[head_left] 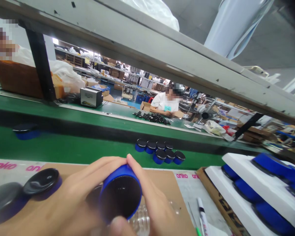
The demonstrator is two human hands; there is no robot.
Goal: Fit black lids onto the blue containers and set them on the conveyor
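My left hand (75, 188) and my right hand (153, 196) are closed around a blue round piece with a dark face or hollow (121, 195), tilted toward me. Their fingertips meet along its upper edge, and a thumb lies at its lower rim. Below it a ribbed transparent plastic object (140, 220) shows in part; whether it touches the piece I cannot tell. Left of my left hand, a blue round piece with a glossy black top (42, 183) stands beside a similar, blurred one (6, 198).
Several black-topped blue pieces (160, 156) stand grouped on the green surface (88, 147). White foam trays (217, 178) with blue pieces fill the right. A white marker (202, 213) and a green-handled tool (198, 231) lie nearby. A co-worker (162, 102) sits beyond the overhead beam (137, 36).
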